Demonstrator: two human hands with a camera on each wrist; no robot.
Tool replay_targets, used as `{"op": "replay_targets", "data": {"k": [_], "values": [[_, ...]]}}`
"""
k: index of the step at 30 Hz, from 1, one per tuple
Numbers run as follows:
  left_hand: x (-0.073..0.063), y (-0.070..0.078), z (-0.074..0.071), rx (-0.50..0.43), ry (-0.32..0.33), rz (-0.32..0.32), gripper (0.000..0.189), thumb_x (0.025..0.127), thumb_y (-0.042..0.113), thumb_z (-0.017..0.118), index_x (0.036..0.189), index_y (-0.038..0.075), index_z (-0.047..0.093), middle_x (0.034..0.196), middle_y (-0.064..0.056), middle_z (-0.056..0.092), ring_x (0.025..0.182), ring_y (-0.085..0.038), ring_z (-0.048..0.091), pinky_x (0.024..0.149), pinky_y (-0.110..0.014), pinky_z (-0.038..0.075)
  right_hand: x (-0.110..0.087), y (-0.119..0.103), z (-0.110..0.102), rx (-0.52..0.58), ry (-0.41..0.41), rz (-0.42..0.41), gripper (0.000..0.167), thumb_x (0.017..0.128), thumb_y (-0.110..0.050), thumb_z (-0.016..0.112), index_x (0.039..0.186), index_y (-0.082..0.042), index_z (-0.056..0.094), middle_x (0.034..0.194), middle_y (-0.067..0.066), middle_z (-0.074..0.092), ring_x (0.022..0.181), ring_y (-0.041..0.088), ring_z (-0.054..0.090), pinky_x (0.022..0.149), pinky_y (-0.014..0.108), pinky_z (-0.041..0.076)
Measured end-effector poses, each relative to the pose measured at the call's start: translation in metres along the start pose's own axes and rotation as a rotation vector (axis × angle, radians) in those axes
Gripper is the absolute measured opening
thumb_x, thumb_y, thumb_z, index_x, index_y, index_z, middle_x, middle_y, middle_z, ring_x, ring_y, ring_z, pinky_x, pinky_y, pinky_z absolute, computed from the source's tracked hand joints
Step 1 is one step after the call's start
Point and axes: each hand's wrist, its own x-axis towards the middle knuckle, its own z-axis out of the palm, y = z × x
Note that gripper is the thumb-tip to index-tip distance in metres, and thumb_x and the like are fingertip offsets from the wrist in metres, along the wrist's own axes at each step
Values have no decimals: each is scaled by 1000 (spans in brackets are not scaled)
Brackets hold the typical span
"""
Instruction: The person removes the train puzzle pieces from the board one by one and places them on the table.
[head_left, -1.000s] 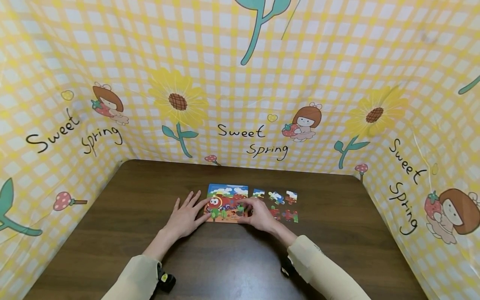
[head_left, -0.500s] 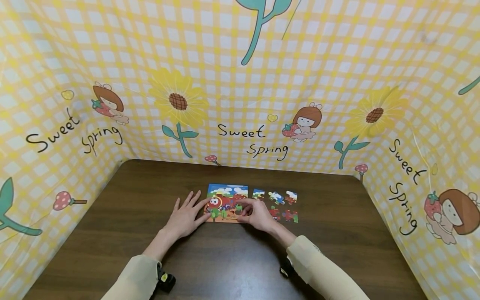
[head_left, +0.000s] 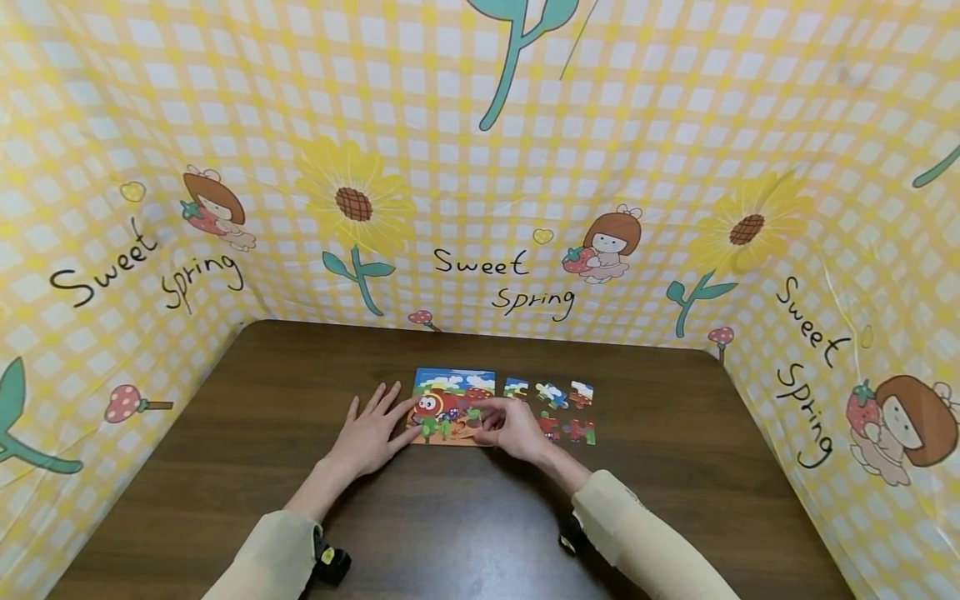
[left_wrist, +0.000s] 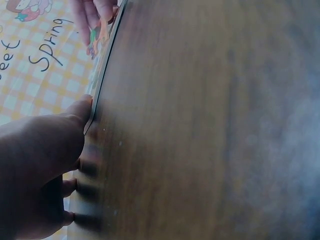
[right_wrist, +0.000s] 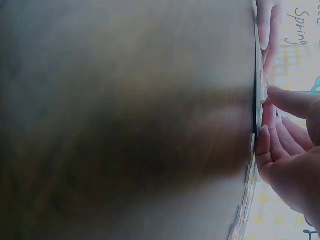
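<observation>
A jigsaw puzzle board (head_left: 453, 380) with a red cartoon figure, clouds and sandy ground lies flat on the table. My left hand (head_left: 366, 435) rests at its left side with fingers spread, thumb and forefinger touching the board's edge. Over the board's right part, my right hand (head_left: 519, 430) pinches a jigsaw piece (left_wrist: 100, 37) between thumb and fingers; the piece shows orange and green in the left wrist view. It is tilted there, and the fingers cover part of it. The right wrist view shows the same hand (right_wrist: 290, 145) low beside the board's thin edge.
Several loose jigsaw pieces lie right of the board in two rows, among them a cloud piece (head_left: 582, 393) and a red one (head_left: 579, 431). The right hand partly covers the nearer row. A checked cloth (head_left: 480, 183) hangs behind the brown table (head_left: 450, 533).
The right hand has shifted slightly left over the board with the jigsaw piece, its fingers bunching closer. The left hand has stayed in place.
</observation>
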Motion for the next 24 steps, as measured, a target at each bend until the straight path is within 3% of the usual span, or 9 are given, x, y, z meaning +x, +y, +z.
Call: {"op": "replay_targets", "data": {"k": [8,15,24], "values": [[1,-2,2,7,2,5,63,112,51,59,168,25,48,181,-20,32,169,-49,24,128,-84,15,-4,-2,-6,110,15,26,44,92,2,86,134,6,75,105,26,78,85,11,72,62,21,56],[1,-2,3,5,3,3,63,112,51,59,168,25,48,181,-20,32,169,-49,24,128,-84,15,-12,2,-19,200,35,66,45,94,1,83,137,8,73,116,31,77,93,10,74,77,18,60],[0,-1,1,-1,8,3,63,112,51,59,168,24,49,180,-21,32,169,-49,24,128,-84,15,-37,8,-43,251,70,133,46,97,-1,82,141,7,70,118,31,76,94,4,72,81,18,61]]}}
